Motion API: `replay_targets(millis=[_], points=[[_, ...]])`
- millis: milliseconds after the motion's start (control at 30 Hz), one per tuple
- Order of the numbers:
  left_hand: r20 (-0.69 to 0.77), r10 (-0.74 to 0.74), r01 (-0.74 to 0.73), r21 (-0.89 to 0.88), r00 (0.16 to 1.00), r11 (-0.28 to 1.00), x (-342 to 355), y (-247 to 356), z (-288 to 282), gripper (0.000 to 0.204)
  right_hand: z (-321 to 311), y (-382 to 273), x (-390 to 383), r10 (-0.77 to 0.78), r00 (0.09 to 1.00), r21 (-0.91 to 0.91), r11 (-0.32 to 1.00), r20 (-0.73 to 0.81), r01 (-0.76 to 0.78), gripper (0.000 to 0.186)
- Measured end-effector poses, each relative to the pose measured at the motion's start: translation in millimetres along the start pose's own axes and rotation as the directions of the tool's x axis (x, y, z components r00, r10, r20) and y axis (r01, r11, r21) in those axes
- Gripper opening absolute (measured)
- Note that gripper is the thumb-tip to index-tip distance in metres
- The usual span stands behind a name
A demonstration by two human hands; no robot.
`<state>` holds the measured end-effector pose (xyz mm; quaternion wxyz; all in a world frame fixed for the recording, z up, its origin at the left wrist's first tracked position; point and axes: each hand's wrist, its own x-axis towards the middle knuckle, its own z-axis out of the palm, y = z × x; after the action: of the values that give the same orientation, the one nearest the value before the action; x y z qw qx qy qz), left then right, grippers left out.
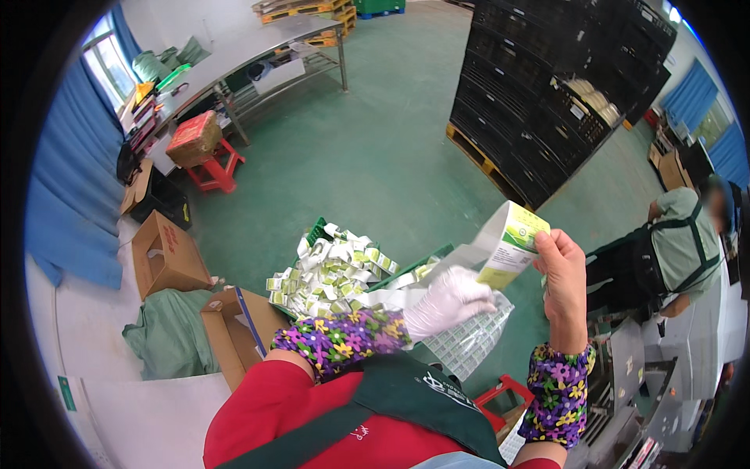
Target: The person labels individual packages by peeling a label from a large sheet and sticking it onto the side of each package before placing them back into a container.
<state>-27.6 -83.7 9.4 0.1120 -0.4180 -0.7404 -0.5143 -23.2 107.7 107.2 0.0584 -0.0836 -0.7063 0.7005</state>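
My right hand (561,266), bare, pinches a curled strip of white, yellow and green printed labels (512,238) held up at the right of centre. Lower and to the left, my left hand (447,301), in a white glove, has its fingers curled on the pale trailing part of the strip. Left of it, many small folded green-and-white labelled pieces (320,270) are heaped over a green crate (318,230). A second green crate (437,253) is partly hidden behind my hands. A printed sheet with rows of small labels (469,344) hangs below my left hand.
A co-worker (687,242) stands at right beside machinery. Stacked black crates (531,78) sit on a pallet at back right. A steel table (258,39) and red stool (215,172) are at back left. Cardboard boxes (168,254) and a green sack (168,336) lie at left.
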Motion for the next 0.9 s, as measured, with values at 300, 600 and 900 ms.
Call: replay_targets(millis=[300,600,900], points=[[-0.030,-0.156,0.151,-0.125,0.987,0.981,-16,-3,16,0.012,5,15,14,0.015,1.000,0.013,1.000,-0.018,-0.015,0.020],[0.047,-0.275,0.278,-0.270,0.960,0.922,-20,2,23,0.016,-5,20,23,0.049,0.999,0.111,0.993,0.001,-0.049,0.021],[0.116,-0.446,0.450,-0.423,0.887,0.786,-17,2,11,0.012,-3,36,-32,0.032,0.997,-0.112,0.993,-0.065,-0.040,0.034]])
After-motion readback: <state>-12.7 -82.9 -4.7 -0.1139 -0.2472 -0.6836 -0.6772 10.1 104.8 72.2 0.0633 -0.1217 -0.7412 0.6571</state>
